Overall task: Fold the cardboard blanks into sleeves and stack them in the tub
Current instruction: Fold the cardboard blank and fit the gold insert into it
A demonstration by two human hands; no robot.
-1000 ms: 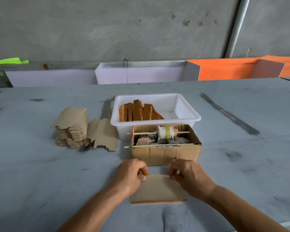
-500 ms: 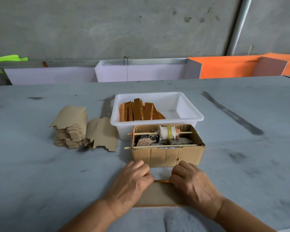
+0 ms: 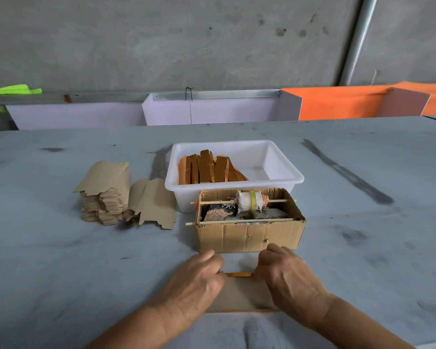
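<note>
Now I see both hands curled, my left hand [image 3: 195, 279] and right hand [image 3: 286, 274] pressing the blank [image 3: 239, 293] on the near surface [image 3: 61, 260]; since a second ago its far flap has been folded down flat.

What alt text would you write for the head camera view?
Two hands, left and right, press a cardboard blank flat on a grey table. Beyond stand a brown cardboard box, a white tub of folded sleeves, and a stack of blanks.

Tub [image 3: 282, 178] behind box [image 3: 249, 235]; blanks stack [image 3: 103, 195] left.
</note>
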